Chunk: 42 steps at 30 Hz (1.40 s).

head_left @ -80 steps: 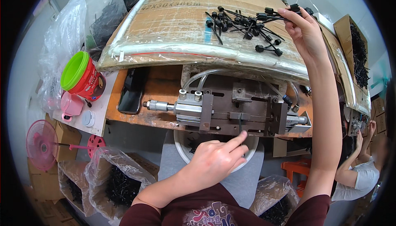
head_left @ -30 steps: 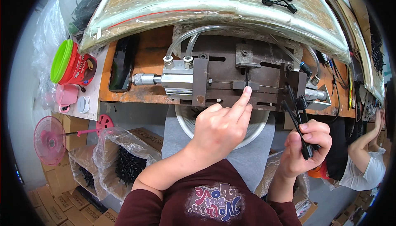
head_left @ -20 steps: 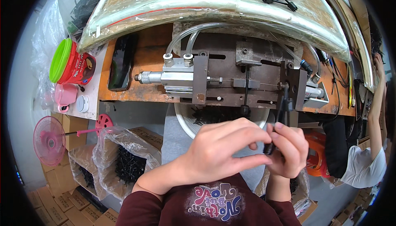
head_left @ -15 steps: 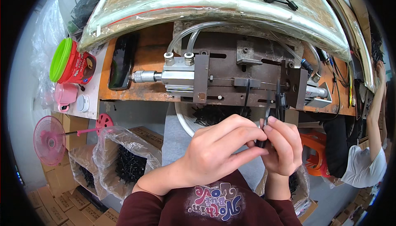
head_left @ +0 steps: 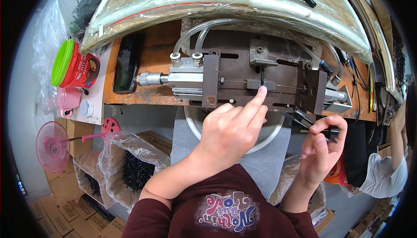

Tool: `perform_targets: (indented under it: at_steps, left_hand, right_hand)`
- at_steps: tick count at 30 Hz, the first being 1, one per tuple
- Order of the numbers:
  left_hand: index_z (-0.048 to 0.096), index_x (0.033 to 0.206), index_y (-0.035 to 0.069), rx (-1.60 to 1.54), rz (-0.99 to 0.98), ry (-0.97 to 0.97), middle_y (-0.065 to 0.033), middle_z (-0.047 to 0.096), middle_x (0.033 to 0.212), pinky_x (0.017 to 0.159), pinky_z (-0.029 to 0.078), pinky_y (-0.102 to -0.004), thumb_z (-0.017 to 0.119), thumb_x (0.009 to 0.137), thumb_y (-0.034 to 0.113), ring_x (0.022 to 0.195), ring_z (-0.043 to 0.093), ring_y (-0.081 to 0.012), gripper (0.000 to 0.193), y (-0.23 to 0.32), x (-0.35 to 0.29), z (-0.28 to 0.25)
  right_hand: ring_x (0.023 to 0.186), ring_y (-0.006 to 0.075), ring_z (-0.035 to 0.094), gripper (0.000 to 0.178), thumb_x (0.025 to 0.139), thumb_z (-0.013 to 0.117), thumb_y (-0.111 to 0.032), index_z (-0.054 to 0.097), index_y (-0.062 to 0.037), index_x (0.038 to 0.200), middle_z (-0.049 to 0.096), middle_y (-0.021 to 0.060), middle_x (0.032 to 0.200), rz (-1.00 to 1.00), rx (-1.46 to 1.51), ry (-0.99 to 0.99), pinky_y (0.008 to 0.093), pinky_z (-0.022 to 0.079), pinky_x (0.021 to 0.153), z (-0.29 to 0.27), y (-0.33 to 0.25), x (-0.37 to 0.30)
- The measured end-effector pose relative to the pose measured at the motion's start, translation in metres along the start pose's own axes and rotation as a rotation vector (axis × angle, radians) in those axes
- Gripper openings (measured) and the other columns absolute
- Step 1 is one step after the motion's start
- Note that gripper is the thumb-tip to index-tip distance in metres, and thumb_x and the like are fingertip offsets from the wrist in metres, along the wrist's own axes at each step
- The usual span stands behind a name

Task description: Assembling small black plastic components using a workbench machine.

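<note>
Rod of slim black plastic (head_left: pixel 262 76) lies over a grey metal block (head_left: pixel 253 85) on a dark brown metal fixture (head_left: pixel 234 71), just beyond the bare left hand (head_left: pixel 232 129), in the head camera's view. That hand's index finger is stretched out, its tip at the rod's near end; the other fingers curl under, and the thumb cannot be made out. The bare right hand (head_left: pixel 323 149), well apart to the right, has its fingers curled around a small bundle of black rods with toothed caps (head_left: pixel 302 117). A moment ago both hands met at that bundle; now they have separated, leaving the left one at the fixture and the right one with the bundle. A white round basin (head_left: pixel 273 136) shows beneath the left hand. Coloured lettering fills the maroon shirt front (head_left: pixel 226 212), below both hands. Print also marks a red plastic tub with a green rim (head_left: pixel 79 68), far left of the left hand, and brown cardboard cartons (head_left: pixel 91 220), lower left.
</note>
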<state>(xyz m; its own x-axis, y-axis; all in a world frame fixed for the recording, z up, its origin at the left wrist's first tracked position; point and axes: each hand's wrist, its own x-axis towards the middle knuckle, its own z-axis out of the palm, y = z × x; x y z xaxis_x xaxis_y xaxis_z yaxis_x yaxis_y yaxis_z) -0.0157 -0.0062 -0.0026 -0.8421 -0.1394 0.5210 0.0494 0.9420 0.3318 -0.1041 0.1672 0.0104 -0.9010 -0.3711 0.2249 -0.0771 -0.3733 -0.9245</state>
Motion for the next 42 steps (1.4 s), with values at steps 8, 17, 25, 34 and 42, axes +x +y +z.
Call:
perform_targets:
  at_steps: [8, 17, 25, 34, 42]
  left_hand:
    - [0.072, 0.098, 0.005, -0.148, -0.077, -0.066, -0.0094, 0.068, 0.122, 0.063, 0.052, -0.0259, 0.08, 0.072, 0.011, 0.069, 0.066, -0.0171, 0.028, -0.006, 0.002, -0.004]
    - [0.076, 0.102, 0.003, -1.063, -0.156, -0.214, -0.0113, 0.073, 0.095, 0.066, 0.057, -0.0273, 0.082, 0.069, 0.0, 0.077, 0.069, -0.017, 0.034, -0.002, 0.004, -0.027]
    - [0.077, 0.091, 0.002, -1.149, -0.23, -0.234, -0.012, 0.072, 0.089, 0.064, 0.056, -0.027, 0.086, 0.064, 0.002, 0.072, 0.068, -0.0174, 0.028, -0.014, -0.008, -0.043]
    - [0.07, 0.095, 0.002, -0.115, -0.001, 0.054, -0.0119, 0.068, 0.116, 0.074, 0.055, -0.0314, 0.078, 0.07, 0.006, 0.084, 0.067, -0.024, 0.027, -0.001, -0.01, -0.001]
    - [0.071, 0.094, 0.003, 0.065, 0.003, -0.004, -0.011, 0.068, 0.119, 0.063, 0.051, -0.0278, 0.078, 0.071, 0.01, 0.069, 0.065, -0.0163, 0.025, 0.003, 0.002, 0.002]
  right_hand:
    - [0.045, 0.0064, 0.042, 0.019, 0.093, 0.056, -0.002, 0.043, 0.003, 0.106, 0.058, 0.0186, 0.085, 0.376, 0.432, -0.092, 0.0164, 0.035, 0.041, -0.013, 0.005, 0.007]
    - [0.042, 0.0053, 0.041, 0.016, 0.094, 0.054, -0.002, 0.045, 0.0024, 0.107, 0.06, 0.0194, 0.087, 0.522, 0.612, -0.267, 0.0161, 0.031, 0.037, -0.001, 0.009, 0.008]
    - [0.046, 0.0042, 0.043, 0.013, 0.097, 0.049, 0.0, 0.047, 0.0043, 0.109, 0.059, 0.0209, 0.099, 0.36, 0.457, -0.043, 0.0157, 0.035, 0.039, -0.013, -0.001, 0.009]
    - [0.073, 0.0158, 0.061, 0.016, 0.097, 0.053, -0.003, 0.053, 0.0042, 0.111, 0.058, 0.024, 0.117, 0.003, 0.018, 0.087, 0.024, 0.052, 0.062, 0.003, -0.002, -0.005]
    - [0.107, 0.0306, 0.066, 0.026, 0.098, 0.052, -0.005, 0.053, 0.006, 0.122, 0.051, 0.0307, 0.134, -0.045, -0.056, 0.108, 0.0334, 0.057, 0.086, 0.008, 0.001, -0.012]
